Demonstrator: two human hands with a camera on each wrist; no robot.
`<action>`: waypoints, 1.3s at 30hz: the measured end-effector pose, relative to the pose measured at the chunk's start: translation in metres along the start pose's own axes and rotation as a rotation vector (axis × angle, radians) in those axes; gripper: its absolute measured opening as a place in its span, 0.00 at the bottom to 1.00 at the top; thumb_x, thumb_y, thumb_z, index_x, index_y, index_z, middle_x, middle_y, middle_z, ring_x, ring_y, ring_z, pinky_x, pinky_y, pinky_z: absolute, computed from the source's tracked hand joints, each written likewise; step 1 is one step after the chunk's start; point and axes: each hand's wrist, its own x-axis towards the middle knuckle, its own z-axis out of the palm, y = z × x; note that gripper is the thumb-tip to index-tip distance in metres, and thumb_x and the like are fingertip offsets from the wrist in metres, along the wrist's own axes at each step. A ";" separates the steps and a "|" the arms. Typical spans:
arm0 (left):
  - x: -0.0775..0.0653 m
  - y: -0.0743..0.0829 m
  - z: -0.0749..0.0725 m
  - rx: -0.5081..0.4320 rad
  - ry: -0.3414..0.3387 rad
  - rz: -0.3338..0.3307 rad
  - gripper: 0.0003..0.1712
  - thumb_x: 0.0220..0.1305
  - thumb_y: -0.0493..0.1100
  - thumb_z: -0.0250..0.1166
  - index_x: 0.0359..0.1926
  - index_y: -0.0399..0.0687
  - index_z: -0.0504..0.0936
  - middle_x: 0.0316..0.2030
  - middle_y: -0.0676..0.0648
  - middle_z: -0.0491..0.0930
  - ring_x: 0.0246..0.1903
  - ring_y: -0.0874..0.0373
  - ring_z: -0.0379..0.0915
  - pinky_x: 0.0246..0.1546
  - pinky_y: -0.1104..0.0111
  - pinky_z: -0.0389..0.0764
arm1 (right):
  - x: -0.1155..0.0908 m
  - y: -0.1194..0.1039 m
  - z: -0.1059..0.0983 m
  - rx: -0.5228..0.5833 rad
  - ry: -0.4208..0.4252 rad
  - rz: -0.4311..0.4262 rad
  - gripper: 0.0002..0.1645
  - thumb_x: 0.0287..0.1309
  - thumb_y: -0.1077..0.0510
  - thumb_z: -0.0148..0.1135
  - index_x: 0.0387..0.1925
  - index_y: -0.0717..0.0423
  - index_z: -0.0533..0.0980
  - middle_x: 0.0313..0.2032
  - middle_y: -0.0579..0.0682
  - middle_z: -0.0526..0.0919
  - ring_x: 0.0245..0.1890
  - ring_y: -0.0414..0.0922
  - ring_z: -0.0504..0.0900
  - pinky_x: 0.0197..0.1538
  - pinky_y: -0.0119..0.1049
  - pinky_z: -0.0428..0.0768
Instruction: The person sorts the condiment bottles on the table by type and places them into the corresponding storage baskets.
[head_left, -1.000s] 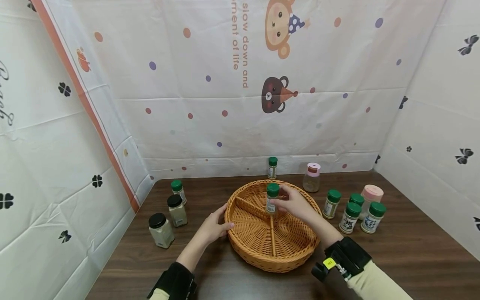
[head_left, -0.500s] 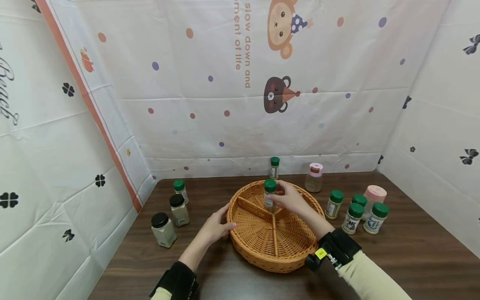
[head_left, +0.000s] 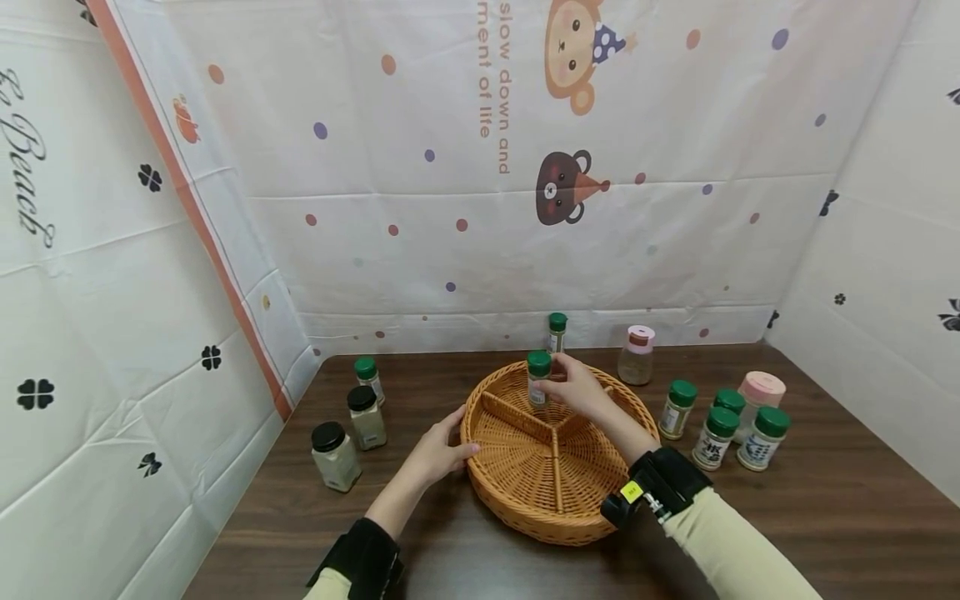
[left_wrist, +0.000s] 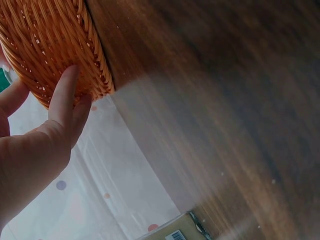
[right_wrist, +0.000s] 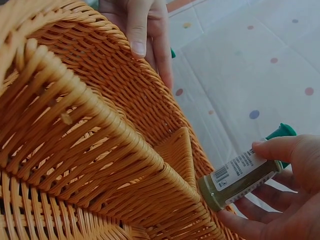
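Observation:
A round wicker basket [head_left: 551,527] stands on the table, split by dividers [head_left: 557,471] into three compartments. My left hand [head_left: 435,450] holds its left rim, thumb over the edge and fingers along the outer wall. In my right hand [head_left: 581,392] is a spice jar [right_wrist: 240,175] with a green lid, pinched between thumb and fingers. The jar is above the back compartment; in the head view it looks upright. The right wrist view shows its barcode label and greenish contents. Whether its base touches the basket, I cannot tell.
Left of the basket stand two black-lidded jars [head_left: 335,458] and a green-lidded jar [head_left: 370,379]. Another green-lidded jar [head_left: 557,332] and a pink-lidded jar [head_left: 636,358] are behind it. Several green-lidded jars [head_left: 712,437] and a larger pink-lidded jar [head_left: 761,396] cluster at right.
My right hand has carried the jar back and slightly left, from near the dividers' meeting point to over the back compartment. My left hand keeps its hold on the rim.

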 end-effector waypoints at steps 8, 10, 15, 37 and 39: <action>-0.002 0.002 -0.001 0.008 0.000 -0.009 0.41 0.68 0.38 0.64 0.77 0.44 0.56 0.74 0.28 0.55 0.57 0.42 0.79 0.45 0.62 0.88 | 0.007 0.000 0.005 0.024 -0.007 -0.006 0.26 0.68 0.58 0.61 0.62 0.65 0.68 0.61 0.67 0.75 0.64 0.64 0.74 0.57 0.51 0.83; -0.002 0.002 -0.001 -0.006 0.000 -0.013 0.41 0.68 0.37 0.64 0.77 0.45 0.56 0.74 0.28 0.54 0.57 0.41 0.79 0.46 0.61 0.88 | 0.009 0.001 0.008 0.033 -0.010 -0.018 0.25 0.68 0.58 0.61 0.62 0.65 0.68 0.60 0.68 0.75 0.63 0.64 0.75 0.56 0.52 0.84; -0.001 0.002 0.000 -0.023 -0.002 -0.024 0.42 0.68 0.37 0.64 0.78 0.46 0.55 0.75 0.28 0.53 0.57 0.40 0.78 0.46 0.59 0.87 | 0.015 0.002 0.016 0.021 -0.005 -0.019 0.26 0.68 0.57 0.61 0.62 0.65 0.68 0.59 0.67 0.76 0.61 0.62 0.77 0.54 0.51 0.84; 0.003 0.001 -0.002 -0.026 -0.022 -0.024 0.41 0.69 0.38 0.63 0.78 0.46 0.54 0.74 0.29 0.55 0.60 0.39 0.76 0.48 0.59 0.87 | 0.037 -0.002 0.046 0.015 -0.007 0.026 0.24 0.67 0.58 0.62 0.60 0.66 0.70 0.55 0.66 0.79 0.53 0.57 0.81 0.46 0.41 0.84; 0.003 0.000 -0.001 -0.027 -0.019 -0.033 0.41 0.69 0.38 0.63 0.78 0.47 0.55 0.74 0.29 0.55 0.61 0.39 0.75 0.49 0.58 0.87 | 0.038 -0.002 0.049 0.024 -0.013 0.035 0.24 0.67 0.58 0.62 0.60 0.65 0.70 0.55 0.65 0.79 0.53 0.56 0.81 0.46 0.41 0.84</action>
